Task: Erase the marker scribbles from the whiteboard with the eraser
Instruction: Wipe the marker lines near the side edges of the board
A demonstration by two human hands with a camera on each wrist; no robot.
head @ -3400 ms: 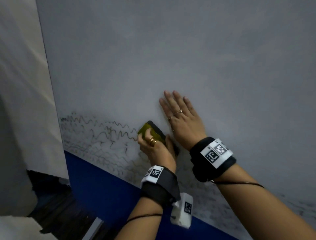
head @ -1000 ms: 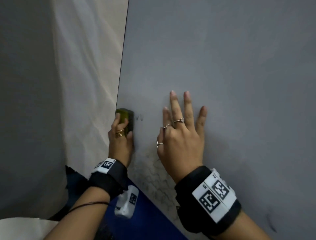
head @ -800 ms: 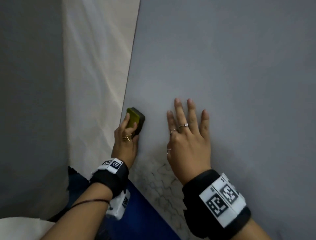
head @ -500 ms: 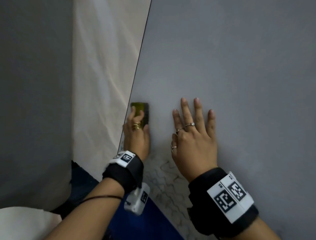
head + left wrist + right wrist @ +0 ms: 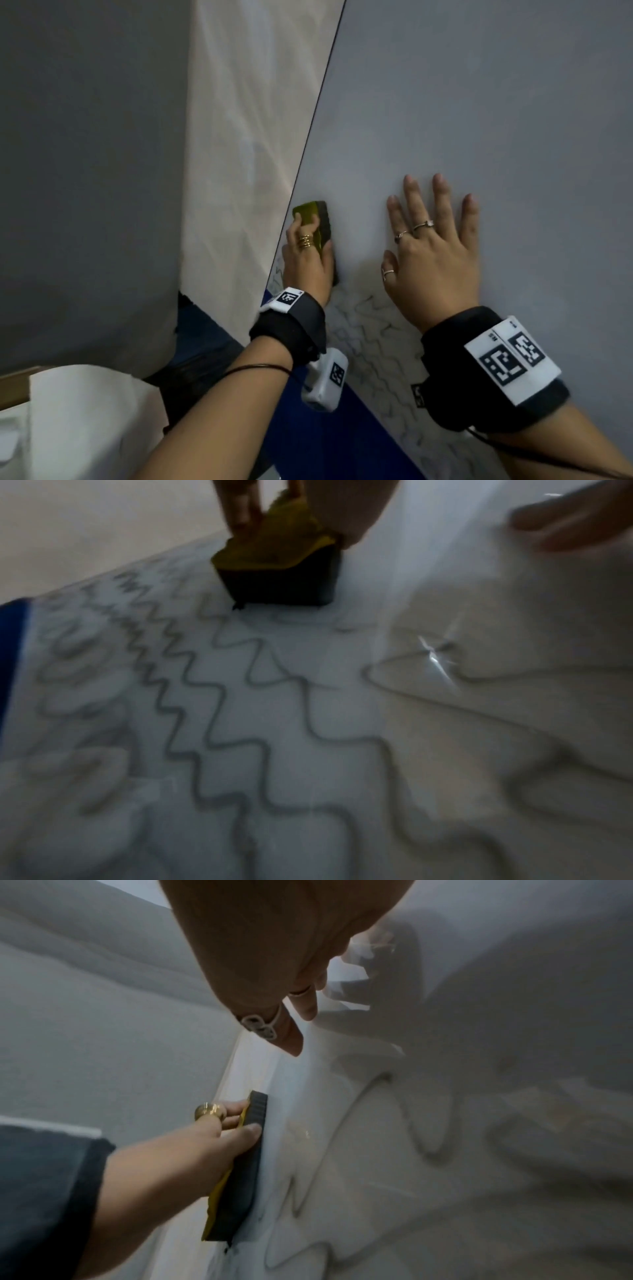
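A yellow-topped eraser [image 5: 317,226] with a black felt pad is pressed against the whiteboard [image 5: 479,120] close to its left edge. My left hand [image 5: 308,257] grips the eraser [image 5: 277,569] by its sides, fingers curled over the yellow back. In the right wrist view the eraser [image 5: 240,1172] stands on edge against the board. My right hand [image 5: 431,253] lies flat on the board to the right, fingers straight and spread. Black wavy marker scribbles [image 5: 370,329] cover the board below both hands, down to its lower edge; these scribbles [image 5: 219,723] fill the left wrist view.
A blue band [image 5: 308,428] runs along the board's lower edge. A pale cloth-like sheet [image 5: 246,137] hangs left of the board, and a grey wall [image 5: 85,154] stands further left. A white object [image 5: 85,428] sits at the bottom left.
Earlier the eraser worked mid-board among the scribbles; it has since gone to the left edge. In the last second the left hand has stroked up and down there. The right hand stays flat.
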